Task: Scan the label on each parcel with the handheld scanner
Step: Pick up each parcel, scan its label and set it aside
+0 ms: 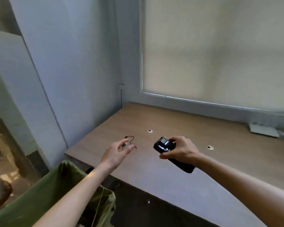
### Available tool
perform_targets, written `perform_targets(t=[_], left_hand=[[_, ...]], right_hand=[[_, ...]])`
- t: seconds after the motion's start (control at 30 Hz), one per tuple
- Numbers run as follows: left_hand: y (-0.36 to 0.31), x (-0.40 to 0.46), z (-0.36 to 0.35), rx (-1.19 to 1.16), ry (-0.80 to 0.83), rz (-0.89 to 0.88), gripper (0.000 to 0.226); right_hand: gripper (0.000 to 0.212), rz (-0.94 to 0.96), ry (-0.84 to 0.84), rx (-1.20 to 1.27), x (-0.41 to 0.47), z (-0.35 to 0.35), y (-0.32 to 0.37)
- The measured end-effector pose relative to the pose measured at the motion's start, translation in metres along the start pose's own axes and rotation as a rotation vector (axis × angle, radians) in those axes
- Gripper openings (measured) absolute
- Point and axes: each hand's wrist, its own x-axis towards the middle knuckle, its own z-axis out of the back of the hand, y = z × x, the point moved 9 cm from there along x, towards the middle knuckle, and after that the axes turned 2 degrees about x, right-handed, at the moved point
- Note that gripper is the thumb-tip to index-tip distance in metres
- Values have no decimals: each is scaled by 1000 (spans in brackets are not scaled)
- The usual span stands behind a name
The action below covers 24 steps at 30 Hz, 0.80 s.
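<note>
One black scanner [166, 148] (display unreadable) is gripped by the right hand [180, 150]; the left hand [116, 153], beside it, is spread.

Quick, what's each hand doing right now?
Left hand: open, fingers relaxed, holding nothing.
Right hand: gripping the black handheld scanner.

Soft daylight through blind [220, 49]; dim room, overall motion blur, wide-angle bending at edges.
</note>
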Motion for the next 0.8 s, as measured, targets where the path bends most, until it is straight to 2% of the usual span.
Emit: perform_targets(t=[0.17, 0.4, 0.53, 0.63, 0.7, 0.8], left_hand=[[-159, 17, -128, -14, 174, -186, 52], [-367, -46, -345, -65, 469, -377, 58], [-464, -108, -472, -73, 615, -463, 62], [-520, -159, -556, -85, 742, -501, 65], [-551, -187, -601, -87, 806, -514, 65], [-591, -216, -657, -82, 870, -544, 63]], right_hand=[[49, -253, -230, -11, -81, 143, -133], [57, -578, -440, -8, -239, 299, -329], [57, -748, -522, -13, -334, 362, -434], [68, -864, -574, -38, -399, 399, -497], [78, -926, -600, -18, -436, 418, -532], [77, -1004, -627, 11, -477, 440, -579]])
